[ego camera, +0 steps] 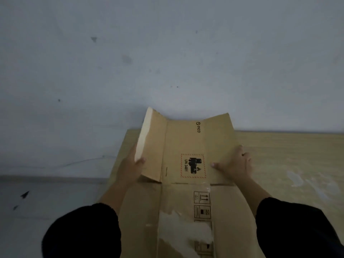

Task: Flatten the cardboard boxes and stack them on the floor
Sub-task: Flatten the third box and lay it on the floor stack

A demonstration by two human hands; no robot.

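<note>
Two bare hands hold one brown, opened-out cardboard box printed with a red-bordered battery label, low at centre frame above the pale wooden floor. At nine o'clock of the label, the left hand grips the upturned left flap, thumb curled over its pale edge, probably to press that side down. At three o'clock, the right hand grasps the right panel, thumb on top and fingers wrapped round the edge, steadying the sheet. Both side flaps tilt upward, so flattening looks unfinished. Toward six o'clock the board runs on between the black sleeves, its surface torn where tape peeled. I see no stack.
</note>
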